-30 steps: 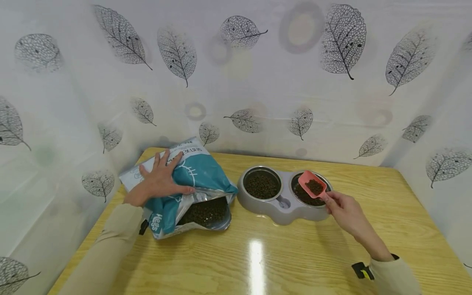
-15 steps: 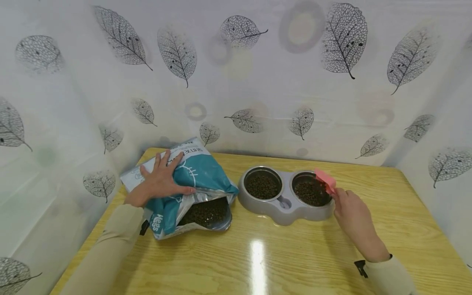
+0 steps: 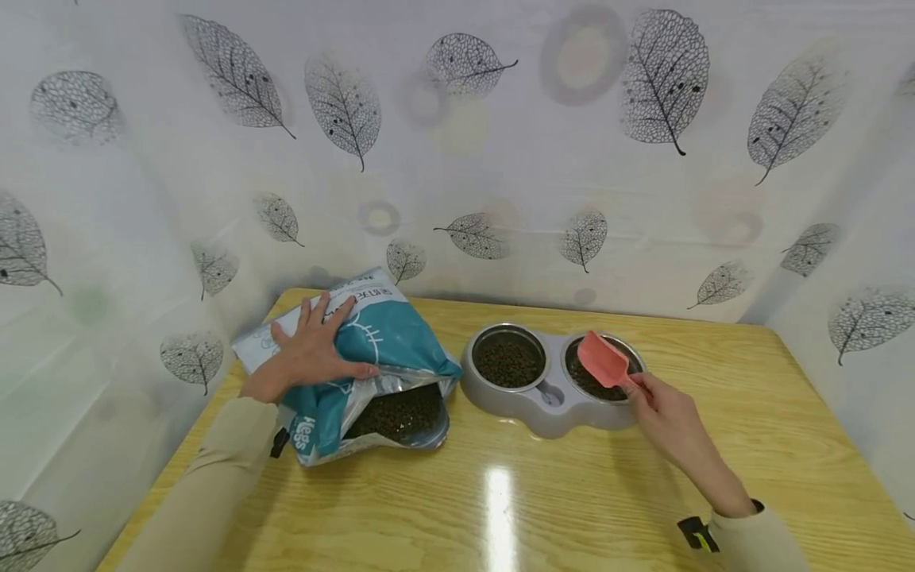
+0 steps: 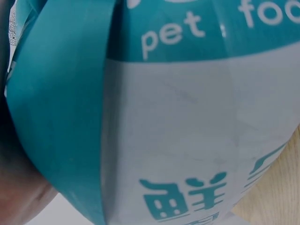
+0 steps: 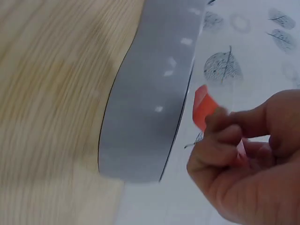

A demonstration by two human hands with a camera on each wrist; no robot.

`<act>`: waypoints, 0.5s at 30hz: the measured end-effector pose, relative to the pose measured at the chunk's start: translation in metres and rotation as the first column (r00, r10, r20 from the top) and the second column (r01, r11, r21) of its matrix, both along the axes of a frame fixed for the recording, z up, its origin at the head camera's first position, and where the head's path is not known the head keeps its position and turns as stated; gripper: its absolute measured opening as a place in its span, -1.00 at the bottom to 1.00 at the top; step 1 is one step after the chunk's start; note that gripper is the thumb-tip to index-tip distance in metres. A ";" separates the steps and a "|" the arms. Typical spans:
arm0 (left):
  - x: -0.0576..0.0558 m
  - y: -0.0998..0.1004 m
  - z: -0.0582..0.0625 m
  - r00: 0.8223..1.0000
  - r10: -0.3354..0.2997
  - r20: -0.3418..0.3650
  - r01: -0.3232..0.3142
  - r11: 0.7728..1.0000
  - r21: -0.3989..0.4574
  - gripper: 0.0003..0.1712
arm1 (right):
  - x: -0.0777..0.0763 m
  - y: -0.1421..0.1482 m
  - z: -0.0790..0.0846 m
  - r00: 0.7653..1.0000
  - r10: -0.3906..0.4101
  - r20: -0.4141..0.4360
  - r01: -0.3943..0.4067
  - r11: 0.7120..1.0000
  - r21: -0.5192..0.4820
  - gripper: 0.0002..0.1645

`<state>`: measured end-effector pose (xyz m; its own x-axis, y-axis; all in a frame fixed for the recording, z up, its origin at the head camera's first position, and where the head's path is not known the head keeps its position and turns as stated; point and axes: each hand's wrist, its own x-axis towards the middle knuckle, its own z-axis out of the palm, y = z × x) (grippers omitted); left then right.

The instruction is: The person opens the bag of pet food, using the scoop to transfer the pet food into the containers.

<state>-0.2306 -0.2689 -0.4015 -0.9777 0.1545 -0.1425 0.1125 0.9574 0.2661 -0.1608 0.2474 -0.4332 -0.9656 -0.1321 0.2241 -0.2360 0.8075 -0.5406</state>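
Note:
My left hand (image 3: 314,349) lies with spread fingers on a teal and white pet food bag (image 3: 389,338). The bag is on its side, its open mouth facing front right with brown kibble (image 3: 396,413) showing inside. In the left wrist view the bag (image 4: 168,112) fills most of the picture, "pet food" printed on it. My right hand (image 3: 675,421) pinches the handle of a pink scoop (image 3: 603,361), which is held over the right bowl (image 3: 636,357); no kibble shows in the scoop. The right wrist view has the curled fingers around the scoop (image 5: 202,110).
A grey double feeder (image 3: 554,413) stands at the middle of the wooden table (image 3: 457,516). Its left steel bowl (image 3: 500,327) also contains kibble. Behind and at both sides hangs a pale leaf-print curtain (image 3: 515,159).
The scoop, full of kibble a second ago, was tipped on its side over the right bowl, then turned back level and now looks emptied. The left hand and bag stay put.

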 end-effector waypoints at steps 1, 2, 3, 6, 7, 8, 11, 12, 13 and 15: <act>0.000 0.000 0.000 1.000 0.000 -0.001 0.000 1.000 0.002 0.49 | 0.002 -0.002 0.002 0.996 0.010 0.086 -0.006 0.999 -0.049 -0.65; 0.000 0.000 0.000 1.000 0.000 0.000 0.000 1.000 0.003 0.49 | 0.003 -0.004 0.004 0.986 0.031 0.161 -0.015 0.995 -0.102 -0.61; 0.000 0.000 -0.001 1.000 0.000 0.001 0.000 1.000 0.004 0.49 | 0.004 -0.007 0.006 0.972 0.059 0.228 -0.022 0.987 -0.162 -0.58; 0.001 0.000 -0.001 1.000 0.000 0.003 0.000 1.000 0.005 0.49 | 0.005 -0.016 0.009 0.912 0.183 0.366 -0.047 0.935 -0.351 -0.54; 0.001 0.000 -0.002 1.000 0.001 0.004 -0.001 1.000 0.005 0.49 | 0.006 -0.019 0.009 0.889 0.230 0.396 -0.052 0.910 -0.410 -0.54; 0.000 0.000 -0.002 1.000 0.001 0.004 -0.001 1.000 0.003 0.49 | 0.006 -0.022 0.009 0.868 0.278 0.412 -0.065 0.886 -0.460 -0.54; 0.000 0.000 -0.002 1.000 0.002 0.005 -0.002 1.000 0.005 0.49 | 0.008 -0.034 0.009 0.814 0.399 0.423 -0.122 0.828 -0.547 -0.54; 0.000 0.000 -0.002 1.000 0.002 0.003 -0.002 1.000 0.003 0.49 | 0.009 -0.039 0.008 0.797 0.433 0.422 -0.143 0.814 -0.563 -0.54; -0.001 0.000 -0.002 1.000 0.003 0.003 -0.003 1.000 0.003 0.49 | 0.009 -0.044 0.008 0.781 0.461 0.421 -0.163 0.801 -0.576 -0.53; -0.001 0.000 -0.002 1.000 0.004 0.001 -0.004 1.000 0.003 0.49 | 0.010 -0.054 0.006 0.758 0.508 0.410 -0.207 0.783 -0.587 -0.53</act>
